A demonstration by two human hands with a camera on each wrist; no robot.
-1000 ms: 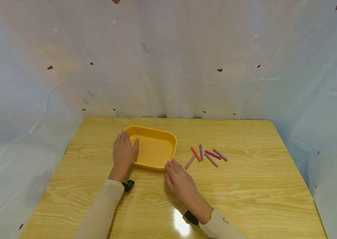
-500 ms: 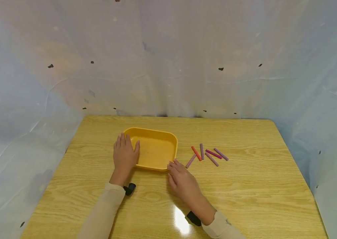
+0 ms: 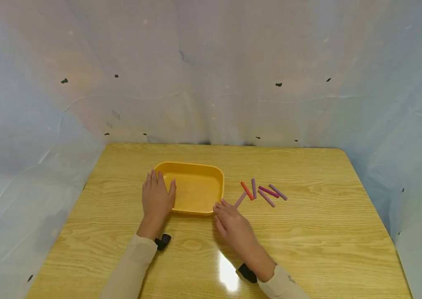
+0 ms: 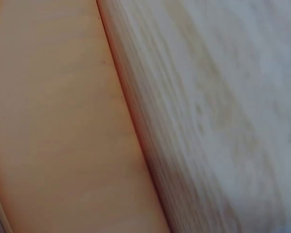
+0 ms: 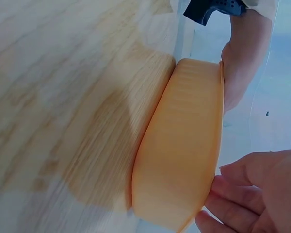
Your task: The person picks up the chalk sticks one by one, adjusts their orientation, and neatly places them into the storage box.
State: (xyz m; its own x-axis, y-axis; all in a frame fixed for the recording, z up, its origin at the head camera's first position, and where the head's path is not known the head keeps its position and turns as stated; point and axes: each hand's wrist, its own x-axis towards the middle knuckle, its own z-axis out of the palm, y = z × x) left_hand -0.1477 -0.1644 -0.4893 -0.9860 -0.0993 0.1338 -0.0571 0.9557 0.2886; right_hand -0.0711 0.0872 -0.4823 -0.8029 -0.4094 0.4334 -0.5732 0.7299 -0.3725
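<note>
A yellow rectangular tray with rounded corners and nothing inside sits left of the table's middle. My left hand lies over its left rim, fingers straight and pointing away, thumb reaching over the tray's inside. The hand covers part of that rim. At the near right corner, the fingertips of my right hand touch the rim, fingers relaxed. The right wrist view shows those fingers at the edge of the tray, with the left hand beyond. Only the tray's outer wall and wood fill the left wrist view.
Several short coloured sticks lie loosely to the right of the tray, among them an orange stick, a magenta stick and a purple stick. The wood-grain table meets a pale sheet at its back and sides.
The tray has slid slightly toward me, both hands moving along with it. The coloured sticks keep their arrangement. The head view has shifted a little.
</note>
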